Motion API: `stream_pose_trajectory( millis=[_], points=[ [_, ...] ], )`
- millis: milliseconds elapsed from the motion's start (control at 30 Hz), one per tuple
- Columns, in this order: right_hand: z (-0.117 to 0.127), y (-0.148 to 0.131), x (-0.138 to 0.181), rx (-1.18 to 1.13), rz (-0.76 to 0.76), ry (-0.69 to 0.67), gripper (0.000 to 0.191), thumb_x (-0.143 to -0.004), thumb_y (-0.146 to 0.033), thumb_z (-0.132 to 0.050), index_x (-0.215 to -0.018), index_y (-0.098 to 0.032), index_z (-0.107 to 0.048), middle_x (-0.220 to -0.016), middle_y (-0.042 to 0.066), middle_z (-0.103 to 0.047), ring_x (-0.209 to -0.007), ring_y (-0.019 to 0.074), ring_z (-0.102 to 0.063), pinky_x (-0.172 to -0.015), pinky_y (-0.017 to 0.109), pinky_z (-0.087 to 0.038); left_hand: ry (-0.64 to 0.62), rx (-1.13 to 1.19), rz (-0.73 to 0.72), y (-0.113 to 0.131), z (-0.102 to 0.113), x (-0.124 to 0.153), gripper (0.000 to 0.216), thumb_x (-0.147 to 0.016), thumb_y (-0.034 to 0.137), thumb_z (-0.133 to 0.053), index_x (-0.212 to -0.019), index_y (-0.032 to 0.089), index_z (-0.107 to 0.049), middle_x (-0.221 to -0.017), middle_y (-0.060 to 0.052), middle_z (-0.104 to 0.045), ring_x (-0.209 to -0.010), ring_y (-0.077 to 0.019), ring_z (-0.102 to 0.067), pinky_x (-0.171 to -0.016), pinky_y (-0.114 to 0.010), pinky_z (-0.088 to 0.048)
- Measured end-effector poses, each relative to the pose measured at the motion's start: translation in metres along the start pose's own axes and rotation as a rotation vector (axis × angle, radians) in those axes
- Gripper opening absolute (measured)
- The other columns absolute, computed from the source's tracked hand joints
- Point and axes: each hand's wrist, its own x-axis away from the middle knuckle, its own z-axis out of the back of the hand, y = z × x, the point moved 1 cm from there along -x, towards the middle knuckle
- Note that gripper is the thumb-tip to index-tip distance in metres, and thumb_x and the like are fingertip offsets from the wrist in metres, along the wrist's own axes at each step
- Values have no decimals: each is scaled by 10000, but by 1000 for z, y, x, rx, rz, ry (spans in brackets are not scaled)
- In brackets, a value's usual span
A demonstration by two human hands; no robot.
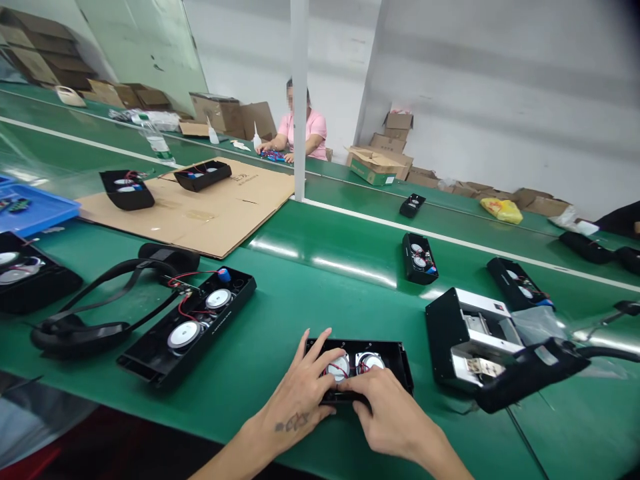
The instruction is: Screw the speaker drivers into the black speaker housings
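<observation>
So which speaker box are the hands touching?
The black box at the near edge of the green table, under the left hand and right hand; neither hand touches the other speaker boxes.

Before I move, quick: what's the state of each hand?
Left hand: open, fingers spread over the black case.
Right hand: fingers reach into the case; whether the grip is closed on anything can't be told.

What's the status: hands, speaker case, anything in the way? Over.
Left hand spread over speaker case, right hand reaching inside. Case open side up, two round speakers partly showing. Hands hide part of interior; machine to the right.
</observation>
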Motion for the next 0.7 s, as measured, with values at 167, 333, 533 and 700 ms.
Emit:
stream_pose_trajectory(
  millis=[167,333,533,700],
  points=[
    [-10,-3,-3,159,-2,-48,454,-944,-30,-537,-1315,-202,-735,-1164,110,-822,-1092,304,-738,-1077,439,-467,-71,56,49,1,16,-17,238,-843,287,-923,-1046,270,-801,-1447,-49,-732,-1631,-484,-375,-1296,-831,-197],
    [18,2,-30,169,-65,-31,415,-904,-128,-686,-1309,-205,-734,-1126,128,-804,-1068,319,-723,-857,362,-476,-312,235,202,-15,55,-63,253,-729,389,-1007,-859,261,-832,-1430,3,-730,-1472,-425,-586,-1251,-600,-411],
    [45,7,-57,85,-22,-74,253,-762,-161,-752,-1003,-233,-777,-869,2,-795,-705,181,-659,-584,286,-343,-465,301,187,-27,77,-92,331,-682,501,-997,-702,234,-801,-1466,39,-697,-1156,-262,-745,-868,-304,-546],
    [37,5,-54,113,0,-32,263,-754,-187,-737,-1006,-227,-799,-801,11,-782,-673,191,-647,-575,304,-315,-499,298,198,-26,75,-94,274,-710,492,-965,-729,257,-824,-1464,60,-705,-1181,-257,-736,-854,-297,-534]
  ],
)
